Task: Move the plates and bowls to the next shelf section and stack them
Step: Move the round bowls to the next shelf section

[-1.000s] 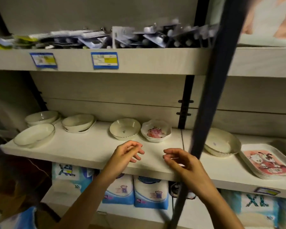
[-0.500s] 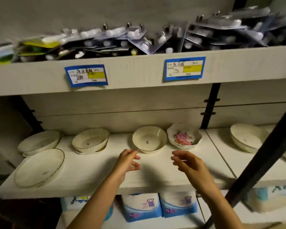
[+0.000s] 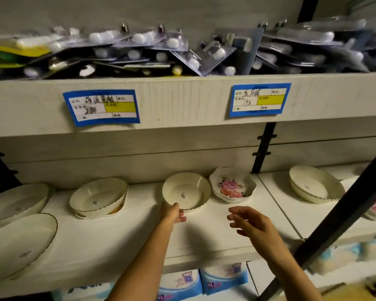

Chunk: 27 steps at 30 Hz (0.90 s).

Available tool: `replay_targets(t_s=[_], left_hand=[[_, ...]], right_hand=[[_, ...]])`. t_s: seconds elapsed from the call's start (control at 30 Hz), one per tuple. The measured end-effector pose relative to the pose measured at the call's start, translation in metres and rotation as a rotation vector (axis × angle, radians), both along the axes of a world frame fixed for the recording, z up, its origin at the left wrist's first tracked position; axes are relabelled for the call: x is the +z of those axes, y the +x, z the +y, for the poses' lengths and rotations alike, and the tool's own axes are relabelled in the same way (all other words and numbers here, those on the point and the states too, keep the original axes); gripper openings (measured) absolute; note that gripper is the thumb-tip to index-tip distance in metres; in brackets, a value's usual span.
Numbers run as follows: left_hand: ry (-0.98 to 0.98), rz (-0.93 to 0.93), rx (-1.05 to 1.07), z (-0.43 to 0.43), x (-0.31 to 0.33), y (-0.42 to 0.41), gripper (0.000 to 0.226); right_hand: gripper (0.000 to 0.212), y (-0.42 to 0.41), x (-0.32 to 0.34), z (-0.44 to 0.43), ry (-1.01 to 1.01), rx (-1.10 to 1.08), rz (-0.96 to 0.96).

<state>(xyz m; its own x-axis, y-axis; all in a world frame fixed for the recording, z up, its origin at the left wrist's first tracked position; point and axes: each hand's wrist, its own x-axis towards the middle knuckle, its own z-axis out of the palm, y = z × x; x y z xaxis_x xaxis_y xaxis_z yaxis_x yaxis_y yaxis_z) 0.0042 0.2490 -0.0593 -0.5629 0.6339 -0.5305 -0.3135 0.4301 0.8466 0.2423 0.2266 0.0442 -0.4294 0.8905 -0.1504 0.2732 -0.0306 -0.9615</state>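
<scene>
Left hand (image 3: pixel 173 213) advanced to cream bowl (image 3: pixel 186 190) near rim — grip unclear; right hand (image 3: pixel 251 223) loose, empty; packs (image 3: pixel 223 281) below read XL.

round bowl (image 3: pixel 186 192) mid-shelf (image 3: pixel 122 242); flowered dish (image 3: pixel 232 187) just right; stacked bowls (image 3: pixel 99 197) left; plates (image 3: pixel 17 242) far left; bowl stack (image 3: pixel 315 187) in next section.

**Materials and surface finishes on the shelving**

The shelf board (image 3: pixel 117 242) and the upper shelf edge (image 3: pixel 182 101) are seen as pale, matt laminate with a faint wood grain. A smooth, glossy cream finish is shown on the cream bowl (image 3: pixel 186 190), the stacked bowls (image 3: pixel 98 196) to the left and the near plate (image 3: pixel 20 242); ceramic or plastic cannot be told. A glossy printed surface is borne by the flowered dish (image 3: pixel 232 187). The price labels (image 3: pixel 101 108) are matt paper. Shiny clear plastic blister packs (image 3: pixel 204 55) are heaped above, and glossy plastic-wrapped packs (image 3: pixel 224 279) are stored below. The upright (image 3: pixel 263 148) appears as dark, matt metal.
</scene>
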Motion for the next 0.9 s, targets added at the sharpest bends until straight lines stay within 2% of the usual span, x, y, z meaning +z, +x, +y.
replay_targets(t_s=[0.2,0.33,0.47,0.53,0.67,0.8,0.9], left_hand=[[0.001,0.209,-0.069,-0.034,0.023,-0.013,0.032],[0.111,0.213,-0.231,-0.080,0.058,-0.006,0.024],[0.167,0.208,-0.348,-0.119,0.083,0.008,0.021],[0.164,0.221,-0.381,-0.133,0.089,0.012,0.022],[0.151,0.263,-0.430,-0.153,0.097,0.014,0.021],[0.150,0.136,-0.413,-0.177,0.105,0.011,0.005],[0.052,0.165,-0.302,-0.196,0.102,-0.016,0.028]], right_hand=[[0.022,-0.004,-0.003,0.000,-0.060,-0.049,-0.012],[0.040,-0.013,-0.001,-0.008,-0.170,-0.017,-0.082],[0.055,-0.021,0.004,-0.019,-0.176,0.068,-0.230],[0.050,-0.022,0.004,-0.024,-0.129,0.117,-0.284],[0.023,-0.023,0.000,-0.033,-0.049,0.148,-0.367],[0.014,-0.032,0.000,-0.042,-0.060,0.100,-0.343],[0.018,-0.048,-0.003,-0.053,-0.071,0.069,-0.334]])
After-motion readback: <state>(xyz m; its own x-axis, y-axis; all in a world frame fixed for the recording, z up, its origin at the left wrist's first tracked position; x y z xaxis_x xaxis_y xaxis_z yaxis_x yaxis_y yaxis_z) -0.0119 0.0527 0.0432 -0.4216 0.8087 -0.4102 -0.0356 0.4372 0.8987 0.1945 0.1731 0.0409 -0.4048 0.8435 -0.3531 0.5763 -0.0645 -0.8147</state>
